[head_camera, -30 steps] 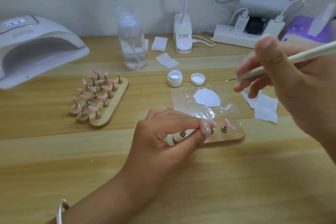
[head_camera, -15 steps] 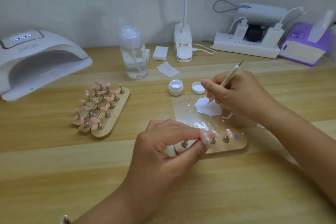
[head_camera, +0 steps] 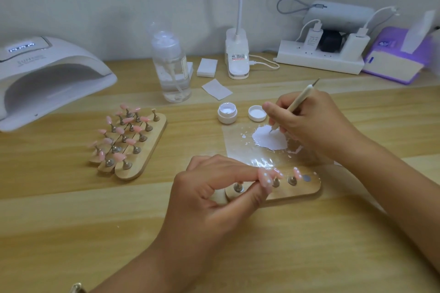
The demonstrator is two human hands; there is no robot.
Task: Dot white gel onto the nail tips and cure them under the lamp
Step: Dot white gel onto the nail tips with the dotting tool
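Pinching nail tip (head_camera: 265, 179) between left hand (head_camera: 209, 200) fingertips (head_camera: 252, 194); right hand (head_camera: 312, 121) grips pen (head_camera: 300, 100), seemingly touching gel (head_camera: 271, 140).

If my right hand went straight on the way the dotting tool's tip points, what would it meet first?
The right hand aims the dotting tool down and left; its tip would meet the white gel puddle on the clear sheet first. It seems right at the puddle's edge, though depth is unclear.

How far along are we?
Done: the nail tip pinched by the left hand shows white dots. In hand: the right hand dips the dotting pen into the white gel puddle. Left: tips on the other racks look undotted; nothing visible under the lamp.
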